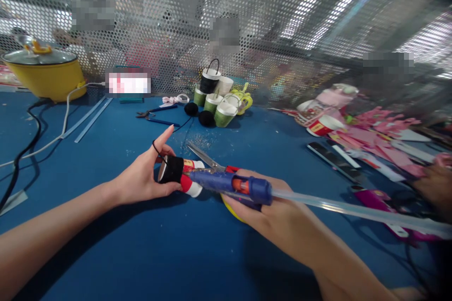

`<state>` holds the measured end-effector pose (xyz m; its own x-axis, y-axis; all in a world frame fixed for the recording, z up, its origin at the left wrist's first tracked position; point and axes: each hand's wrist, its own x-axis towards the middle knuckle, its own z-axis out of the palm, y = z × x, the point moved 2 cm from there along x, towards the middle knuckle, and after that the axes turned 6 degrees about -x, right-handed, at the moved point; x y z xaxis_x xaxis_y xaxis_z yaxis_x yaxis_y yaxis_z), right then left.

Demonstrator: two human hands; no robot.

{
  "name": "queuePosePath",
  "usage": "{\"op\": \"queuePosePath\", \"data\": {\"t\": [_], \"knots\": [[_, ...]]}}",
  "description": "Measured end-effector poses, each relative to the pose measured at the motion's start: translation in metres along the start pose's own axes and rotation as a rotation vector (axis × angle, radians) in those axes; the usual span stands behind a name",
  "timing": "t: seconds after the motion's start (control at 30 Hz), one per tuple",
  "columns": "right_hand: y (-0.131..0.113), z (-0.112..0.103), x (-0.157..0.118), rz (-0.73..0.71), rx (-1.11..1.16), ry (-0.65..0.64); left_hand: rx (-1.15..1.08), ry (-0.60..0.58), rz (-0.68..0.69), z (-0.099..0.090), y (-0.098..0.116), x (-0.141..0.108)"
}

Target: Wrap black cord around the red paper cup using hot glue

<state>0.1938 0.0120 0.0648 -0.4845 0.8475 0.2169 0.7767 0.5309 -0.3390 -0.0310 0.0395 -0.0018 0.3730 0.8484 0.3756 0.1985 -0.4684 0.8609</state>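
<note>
In the head view, my left hand grips a small paper cup wrapped in black, tipped on its side with its rim towards my palm. A thin black cord loop rises from the cup by my index finger, which points up. Red-and-white paper cup parts show just beyond the black band. My right hand is closed around a blue hot glue gun, its nozzle at the cup's side; touching or apart, I cannot tell. A long clear glue stick extends from its back. Scissors lie partly hidden under the gun.
Small green and black cups stand at the back, beside black pompoms and blue-handled pliers. A yellow electric pot and cables occupy the left. Pink strips, a phone and another person's hand are at right.
</note>
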Motion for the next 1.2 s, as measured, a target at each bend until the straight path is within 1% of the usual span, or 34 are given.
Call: {"op": "queuePosePath", "data": {"t": [0.13, 0.23, 0.4, 0.53, 0.7, 0.8, 1.0, 1.2], "knots": [[0.01, 0.008, -0.008, -0.039, -0.006, -0.013, -0.012, 0.02, -0.031, 0.0, -0.002, 0.0], [0.011, 0.011, -0.009, -0.05, -0.003, -0.028, -0.008, 0.029, -0.049, 0.0, -0.003, 0.0], [0.001, 0.002, -0.001, -0.082, -0.048, 0.079, 0.011, 0.011, -0.014, 0.0, -0.002, 0.0], [-0.003, -0.002, 0.0, -0.084, -0.029, 0.108, 0.037, 0.009, 0.005, 0.0, 0.0, 0.0], [0.002, 0.004, -0.007, -0.071, -0.002, 0.058, 0.035, 0.018, -0.032, 0.0, -0.001, 0.0], [0.005, 0.007, -0.009, -0.085, 0.001, 0.056, 0.029, 0.027, -0.047, 0.0, -0.002, 0.0], [0.004, 0.007, -0.008, -0.05, -0.009, 0.002, 0.029, 0.037, -0.047, 0.0, -0.003, 0.0], [-0.003, -0.001, -0.001, -0.051, -0.068, 0.054, 0.037, 0.023, -0.019, 0.0, -0.002, 0.0]]}}
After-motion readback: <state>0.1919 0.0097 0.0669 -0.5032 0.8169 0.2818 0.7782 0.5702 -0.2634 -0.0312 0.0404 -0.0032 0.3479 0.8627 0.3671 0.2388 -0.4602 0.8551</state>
